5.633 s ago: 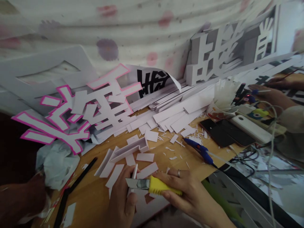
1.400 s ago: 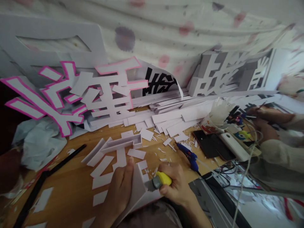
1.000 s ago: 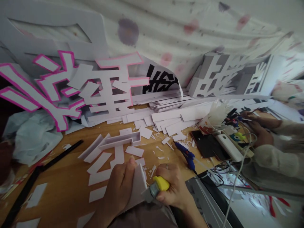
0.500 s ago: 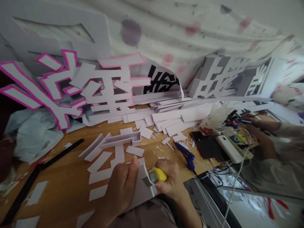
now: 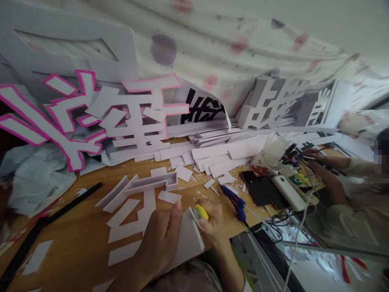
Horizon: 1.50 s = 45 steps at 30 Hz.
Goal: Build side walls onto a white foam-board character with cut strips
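1. A white board [image 5: 189, 243] is gripped in the left hand [image 5: 161, 233], thumb uppermost, and is held tilted at the near edge of the tabletop [image 5: 75, 231].
2. A yellow-handled cutter [image 5: 201, 211] is clasped in the right hand [image 5: 213, 221] at the board's right edge — its blade is hidden.
3. Flat white pieces [image 5: 126, 233] are spread beyond the left hand, near a walled white piece [image 5: 152, 183].
4. A blue glue gun [image 5: 239, 202] is laid beyond the right hand.
5. Pink-edged cut-outs [image 5: 45, 123] are propped before a spotted curtain [image 5: 194, 44].

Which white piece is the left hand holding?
The tilted panel, beside the yellow cutter in the right hand; the loose pieces farther left lie on the table.
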Each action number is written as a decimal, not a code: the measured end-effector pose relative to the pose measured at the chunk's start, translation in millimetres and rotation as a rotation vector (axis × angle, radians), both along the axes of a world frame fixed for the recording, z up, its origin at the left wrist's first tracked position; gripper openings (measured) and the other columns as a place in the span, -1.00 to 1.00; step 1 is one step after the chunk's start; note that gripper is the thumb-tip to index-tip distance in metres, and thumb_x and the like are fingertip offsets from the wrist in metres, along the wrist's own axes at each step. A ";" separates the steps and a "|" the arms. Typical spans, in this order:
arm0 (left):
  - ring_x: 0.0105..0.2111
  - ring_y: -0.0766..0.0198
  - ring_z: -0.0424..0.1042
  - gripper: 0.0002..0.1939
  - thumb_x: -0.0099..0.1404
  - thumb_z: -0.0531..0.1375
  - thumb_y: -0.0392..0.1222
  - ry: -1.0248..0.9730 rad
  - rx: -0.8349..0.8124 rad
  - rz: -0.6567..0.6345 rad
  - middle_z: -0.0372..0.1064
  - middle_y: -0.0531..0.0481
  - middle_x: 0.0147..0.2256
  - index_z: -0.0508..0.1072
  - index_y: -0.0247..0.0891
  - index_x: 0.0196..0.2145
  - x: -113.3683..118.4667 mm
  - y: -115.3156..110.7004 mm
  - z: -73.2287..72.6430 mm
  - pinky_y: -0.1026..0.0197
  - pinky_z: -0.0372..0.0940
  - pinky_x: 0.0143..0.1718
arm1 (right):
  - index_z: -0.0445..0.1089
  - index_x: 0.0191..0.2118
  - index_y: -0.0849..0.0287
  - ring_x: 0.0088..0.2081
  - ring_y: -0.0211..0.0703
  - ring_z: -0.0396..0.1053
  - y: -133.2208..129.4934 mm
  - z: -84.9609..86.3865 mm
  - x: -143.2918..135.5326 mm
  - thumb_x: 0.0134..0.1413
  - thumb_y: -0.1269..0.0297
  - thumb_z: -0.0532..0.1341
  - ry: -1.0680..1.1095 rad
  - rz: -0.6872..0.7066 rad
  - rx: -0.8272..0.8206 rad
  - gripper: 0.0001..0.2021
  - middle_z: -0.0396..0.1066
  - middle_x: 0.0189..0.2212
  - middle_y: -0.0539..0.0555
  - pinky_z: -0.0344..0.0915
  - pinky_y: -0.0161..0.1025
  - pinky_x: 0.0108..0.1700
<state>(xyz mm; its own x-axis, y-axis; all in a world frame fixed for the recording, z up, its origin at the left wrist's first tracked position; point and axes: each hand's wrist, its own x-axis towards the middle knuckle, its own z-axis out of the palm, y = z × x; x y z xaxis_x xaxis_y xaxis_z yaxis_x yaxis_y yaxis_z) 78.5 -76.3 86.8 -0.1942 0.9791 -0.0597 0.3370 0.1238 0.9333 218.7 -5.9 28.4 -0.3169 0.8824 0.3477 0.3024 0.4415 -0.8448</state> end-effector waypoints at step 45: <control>-0.28 0.08 0.56 -0.66 0.24 0.10 -0.03 0.651 -0.231 0.497 0.58 -0.10 -0.31 0.53 -0.22 -0.14 -89.7 -9.7 -57.5 0.13 0.34 -0.23 | 0.36 0.11 0.17 -0.43 -0.14 0.39 -33.7 -36.0 -24.5 0.34 0.15 0.08 -0.217 0.230 -0.329 -0.66 0.45 -0.45 0.02 0.24 -0.25 -0.36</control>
